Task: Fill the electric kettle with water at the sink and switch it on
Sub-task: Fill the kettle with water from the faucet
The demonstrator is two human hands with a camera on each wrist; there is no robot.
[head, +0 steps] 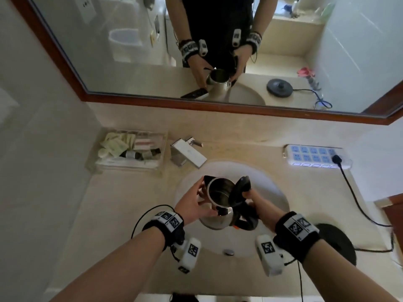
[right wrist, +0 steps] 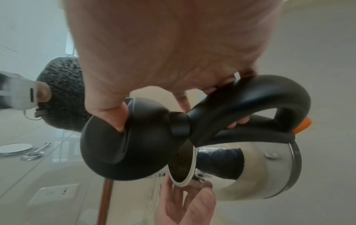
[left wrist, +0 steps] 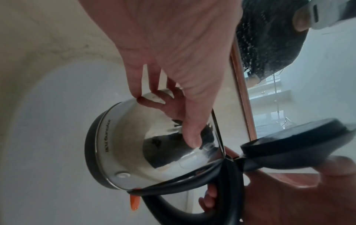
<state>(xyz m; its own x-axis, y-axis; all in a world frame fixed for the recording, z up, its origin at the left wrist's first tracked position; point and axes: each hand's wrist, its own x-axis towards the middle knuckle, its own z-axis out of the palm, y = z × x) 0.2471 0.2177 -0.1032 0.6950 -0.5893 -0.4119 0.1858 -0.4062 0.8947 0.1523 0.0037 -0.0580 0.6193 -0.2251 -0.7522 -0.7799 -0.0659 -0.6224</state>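
Holding the kettle over the sink, lid flipped up: right hand wrapped round the handle, left hand cupping the steel body, and the faucet sits up-left of the open mouth, nearer the left hand.

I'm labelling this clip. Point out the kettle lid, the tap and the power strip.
kettle lid (head: 242, 186): head view, on the black outer face of the flipped-open lid.
tap (head: 189, 154): head view, on the flat top of the spout.
power strip (head: 314, 157): head view, on its white top face among the sockets.
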